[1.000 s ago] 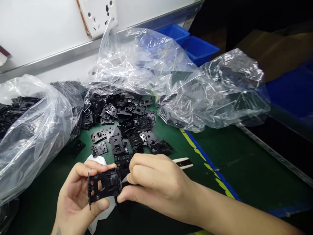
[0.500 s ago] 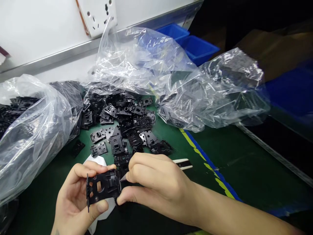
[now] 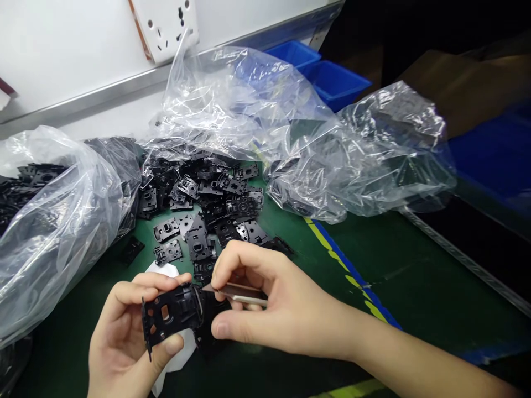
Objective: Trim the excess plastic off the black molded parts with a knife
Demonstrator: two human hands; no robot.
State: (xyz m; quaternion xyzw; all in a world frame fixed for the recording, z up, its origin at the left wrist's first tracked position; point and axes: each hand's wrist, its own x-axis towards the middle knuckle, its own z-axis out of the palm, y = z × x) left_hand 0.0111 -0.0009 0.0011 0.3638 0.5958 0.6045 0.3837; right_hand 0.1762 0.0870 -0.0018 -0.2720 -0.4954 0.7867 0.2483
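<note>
Where my feed shows the lower left of the frame, I have a black rectangular plastic plate (image 3: pixel 180 314) with round and oblong cut-outs, a thin upright flange along its left end and a raised, moulded block towards its right. Any marks on it are too small for me to read. My left hand (image 3: pixel 120 331) grips it by the edges, thumb below and fingers above, so it sits tilted. My right hand (image 3: pixel 282 301), at lower centre, curls its fingers round a slim dark tool with pale edges (image 3: pixel 244 294), the thumb apart from it; its pointed tip is at the plate's right end, though I cannot tell whether they touch. A crumpled white sheet (image 3: pixel 182 359) lies behind and below the plate. Beyond, mid-frame, a heap of similar black plastic parts (image 3: pixel 198 246) covers the dark green tabletop (image 3: pixel 423 260). Clear crinkled plastic bags (image 3: pixel 315 166) fill the middle and left, with blue plastic bins (image 3: pixel 340 83) and a white wall socket (image 3: pixel 168 33) towards the top.
</note>
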